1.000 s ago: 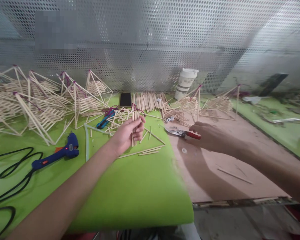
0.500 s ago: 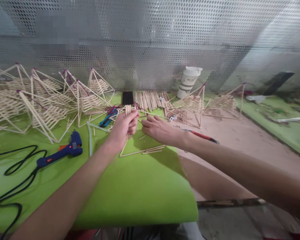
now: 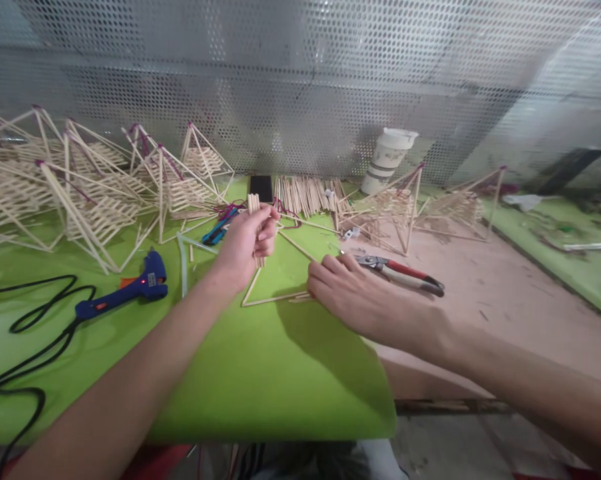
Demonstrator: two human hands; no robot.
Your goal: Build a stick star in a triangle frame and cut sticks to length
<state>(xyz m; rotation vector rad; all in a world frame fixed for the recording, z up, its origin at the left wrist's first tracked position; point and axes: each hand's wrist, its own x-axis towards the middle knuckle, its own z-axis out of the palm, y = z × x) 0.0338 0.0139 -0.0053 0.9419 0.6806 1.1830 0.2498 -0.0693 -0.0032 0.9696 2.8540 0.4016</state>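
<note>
My left hand point(image 3: 250, 243) is closed around a small upright bundle of wooden sticks point(image 3: 253, 203), whose ends show above and below the fist. To its right, my right hand point(image 3: 337, 287) rests low over the green sheet with its fingers curled down at the ends of some loose sticks point(image 3: 300, 298); whether it grips them is hidden. Below the left fist, sticks on the sheet form an angled frame point(image 3: 250, 304). Red-handled pliers point(image 3: 400, 270) lie just beyond the right hand.
Stick pyramids point(image 3: 105, 207) crowd the left back; two more point(image 3: 405, 207) stand right. A blue glue gun point(image 3: 130, 290) with a black cord lies left. Behind are a blue cutter point(image 3: 219, 228), a phone point(image 3: 261, 189), a stick pile point(image 3: 303, 197) and a white cup point(image 3: 387, 160).
My right hand has moved right and toward me, from beside the left fist onto the loose sticks. More of the pliers shows. My left hand still holds its bundle.
</note>
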